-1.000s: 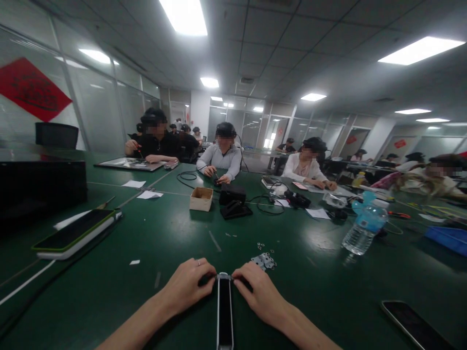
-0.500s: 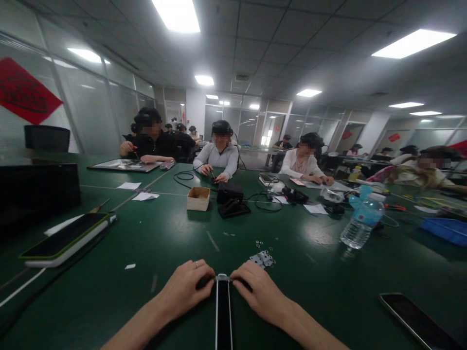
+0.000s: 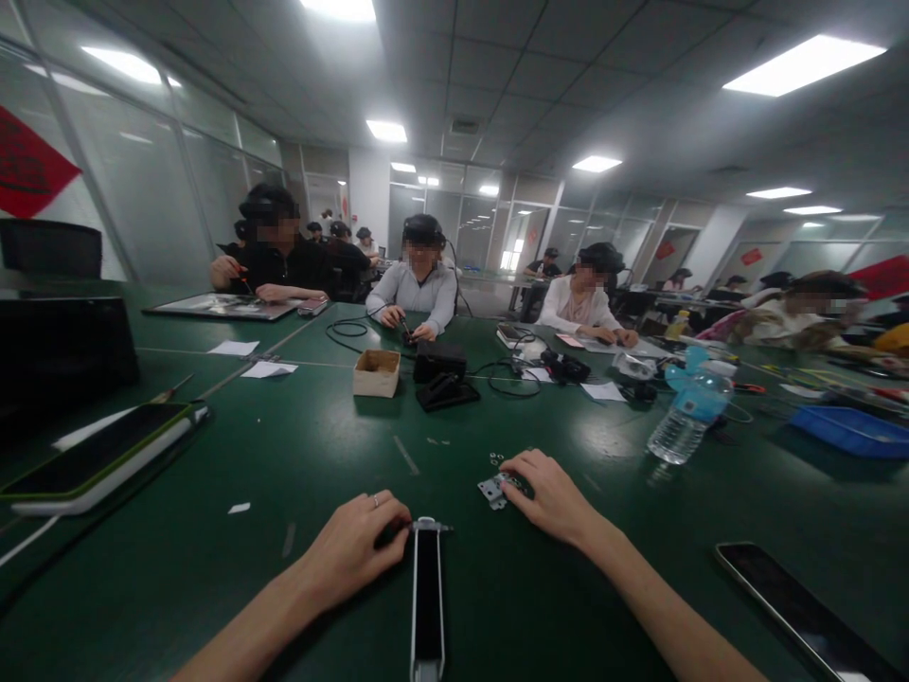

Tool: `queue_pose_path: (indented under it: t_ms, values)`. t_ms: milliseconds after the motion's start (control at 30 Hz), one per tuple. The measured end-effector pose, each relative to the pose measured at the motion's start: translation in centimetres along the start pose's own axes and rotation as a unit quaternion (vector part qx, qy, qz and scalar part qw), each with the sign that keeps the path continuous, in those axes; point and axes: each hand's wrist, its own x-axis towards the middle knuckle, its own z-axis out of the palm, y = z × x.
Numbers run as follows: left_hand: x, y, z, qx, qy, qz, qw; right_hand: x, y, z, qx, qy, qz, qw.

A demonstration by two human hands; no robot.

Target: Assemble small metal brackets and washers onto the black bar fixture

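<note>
A long, narrow bar with a black face and white edges (image 3: 427, 606) lies on the table pointing away from me. A small metal piece (image 3: 441, 528) sits across its far end. My left hand (image 3: 359, 545) pinches the left end of that piece, thumb and fingers close together. To the right, my right hand (image 3: 550, 497) is over a small heap of grey metal plates with holes (image 3: 492, 490). Its thumb and fingers are apart at the plates, partly covering them. A few small rings (image 3: 495, 458) lie just beyond the heap.
A phone (image 3: 788, 606) lies at right, another green-edged device (image 3: 99, 464) at left. Farther off stand a cardboard box (image 3: 376, 376), a black case (image 3: 440, 363), a water bottle (image 3: 688, 417) and a blue tray (image 3: 852, 431). Several people sit across the green table (image 3: 319, 455).
My right hand has let go of the metal piece at the bar's end and moved right and away to the metal plates. My left hand stays at the bar. The view has shifted slightly.
</note>
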Motion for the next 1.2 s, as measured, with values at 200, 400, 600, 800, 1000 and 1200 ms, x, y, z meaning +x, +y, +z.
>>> queue_pose_path:
  t_ms: [200, 400, 600, 800, 1000, 1200]
  values:
    - [0.0, 0.2, -0.2, 0.002, -0.005, 0.004, 1.000, 0.4, -1.2, 1.6, -0.015, 0.016, 0.053, 0.998]
    - [0.0, 0.4, -0.5, -0.002, -0.013, -0.008, 1.000, 0.5, -1.2, 1.4, 0.029, 0.089, 0.067, 0.993]
    - [0.0, 0.6, -0.6, -0.001, -0.017, -0.010, 1.000, 0.4, 1.7, -1.9, -0.048, 0.159, 0.095, 0.981]
    - [0.0, 0.7, -0.8, -0.005, -0.017, -0.009, 1.000, -0.3, 4.2, -2.7, -0.129, -0.023, 0.130, 0.983]
    - [0.0, 0.7, -0.8, -0.002, -0.017, -0.005, 1.000, -0.4, 4.5, -2.5, -0.121, -0.066, 0.129, 0.982]
    - [0.1, 0.8, -0.9, 0.006, -0.016, 0.000, 1.000, -0.3, 3.0, -3.1, -0.110, -0.045, 0.093, 0.988]
